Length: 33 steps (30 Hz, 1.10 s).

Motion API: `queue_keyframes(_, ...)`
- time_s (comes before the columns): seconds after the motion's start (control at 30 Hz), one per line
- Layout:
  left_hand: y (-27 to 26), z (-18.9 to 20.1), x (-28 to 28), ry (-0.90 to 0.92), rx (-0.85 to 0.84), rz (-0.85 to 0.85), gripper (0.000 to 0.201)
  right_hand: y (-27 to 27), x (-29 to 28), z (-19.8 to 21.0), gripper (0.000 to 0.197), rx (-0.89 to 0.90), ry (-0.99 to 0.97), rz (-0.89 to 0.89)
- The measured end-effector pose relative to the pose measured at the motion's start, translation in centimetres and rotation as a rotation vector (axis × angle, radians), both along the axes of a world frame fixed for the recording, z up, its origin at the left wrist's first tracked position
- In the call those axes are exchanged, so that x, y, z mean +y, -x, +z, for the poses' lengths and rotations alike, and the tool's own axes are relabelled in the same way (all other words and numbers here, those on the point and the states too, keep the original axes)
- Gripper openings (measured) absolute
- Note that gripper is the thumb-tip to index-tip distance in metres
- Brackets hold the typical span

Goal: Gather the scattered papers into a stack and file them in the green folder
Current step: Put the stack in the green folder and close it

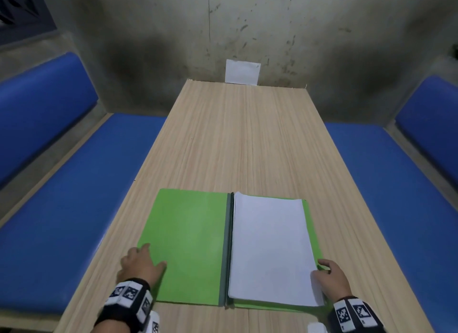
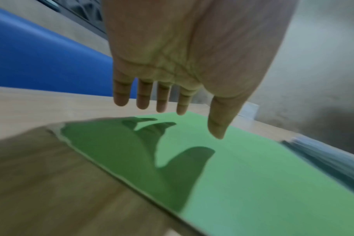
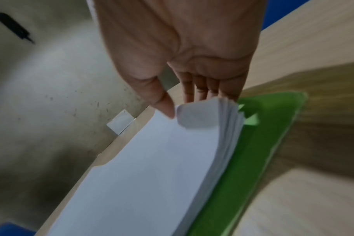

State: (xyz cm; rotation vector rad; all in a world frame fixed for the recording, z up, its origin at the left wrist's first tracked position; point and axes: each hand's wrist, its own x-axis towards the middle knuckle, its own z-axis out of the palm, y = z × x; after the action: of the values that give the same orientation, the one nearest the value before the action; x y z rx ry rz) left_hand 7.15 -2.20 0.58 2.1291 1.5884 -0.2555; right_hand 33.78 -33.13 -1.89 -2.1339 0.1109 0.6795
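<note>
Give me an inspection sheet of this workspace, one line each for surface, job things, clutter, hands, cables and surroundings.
Surface: long light wood-grain table, bare beyond the folder.
Job's things: flat green card folder lies open; stack of white paper sheets sits on its right half, near corner lifted.
Clutter: nothing seen on the table.
Grippers: left hand spread at the folder's left cover, fingers straight and above the cover in the left wrist view; right hand pinches the stack's near right corner.
Cables: nothing seen.
Surroundings: blue padded benches on both sides; stained grey concrete wall with a small white paper note at the table's far end.
</note>
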Motion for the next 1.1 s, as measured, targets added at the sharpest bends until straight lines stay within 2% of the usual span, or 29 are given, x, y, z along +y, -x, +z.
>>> queue_keyframes(0.07,0.9,-0.3,1.4,0.03,0.027,0.111,0.084,0.1,-0.4,-0.3,0.036,-0.033,0.038,-0.015)
queue_keyframes(0.17,1.1,-0.6,2.1,0.057,0.023,0.188,0.092,0.3,-0.3,-0.2,0.028,-0.061,0.038,-0.033)
queue_keyframes(0.33,1.2,0.2,3.1,0.213,-0.05,0.264,0.086,-0.1,-0.2,-0.1,0.026,-0.047,0.002,-0.036)
queue_keyframes(0.43,1.9,1.8,3.6,0.309,-0.138,0.2,0.078,-0.3,-0.4,-0.1,0.025,-0.026,-0.005,-0.037)
queue_keyframes(0.47,2.2,2.9,3.7,0.323,-0.22,0.172,0.075,-0.3,-0.5,-0.3,0.025,-0.021,-0.004,-0.045)
queue_keyframes(0.6,1.9,10.2,2.6,0.399,-0.526,-0.04,0.07,-0.4,-0.5,-0.7,0.03,-0.011,-0.015,-0.079)
queue_keyframes(0.63,1.3,12.0,1.8,0.459,-0.599,-0.096,0.074,-0.4,-0.6,-0.7,0.031,-0.009,-0.021,-0.088)
queue_keyframes(0.7,-0.4,15.2,-0.8,0.543,-0.656,-0.247,0.096,-0.3,-0.7,-0.7,0.029,0.0,-0.035,-0.102)
queue_keyframes(0.73,-1.5,16.0,-2.3,0.575,-0.65,-0.318,0.098,-0.3,-0.8,-0.7,0.029,0.01,-0.036,-0.113)
queue_keyframes(0.77,-2.7,16.1,-3.7,0.636,-0.65,-0.355,0.081,-0.3,-0.8,-0.6,0.028,0.02,-0.042,-0.122)
queue_keyframes(0.8,-3.9,16.0,-5.1,0.689,-0.649,-0.388,0.055,-0.3,-0.9,-0.7,0.027,0.033,-0.05,-0.129)
queue_keyframes(0.83,-5.1,15.6,-6.5,0.719,-0.664,-0.413,0.041,-0.2,-0.9,-0.7,0.026,0.044,-0.067,-0.14)
queue_keyframes(0.87,-6.2,14.6,-7.4,0.719,-0.683,-0.477,0.049,-0.1,-0.9,-0.7,0.025,0.061,-0.077,-0.152)
queue_keyframes(0.93,-8.0,12.9,-9.4,0.733,-0.617,-0.6,0.08,0.0,-0.8,-0.8,0.022,0.079,-0.093,-0.182)
queue_keyframes(0.97,-8.6,11.7,-10.0,0.74,-0.552,-0.652,0.084,0.0,-0.8,-0.8,0.021,0.076,-0.1,-0.195)
queue_keyframes(1.07,-10.0,7.9,-11.4,0.541,-0.318,-0.729,0.06,-0.1,-1.1,0.5,0.019,0.076,-0.094,-0.174)
queue_keyframes(1.1,-10.0,6.7,-11.5,0.467,-0.232,-0.743,0.059,-0.2,-1.2,1.2,0.018,0.081,-0.096,-0.149)
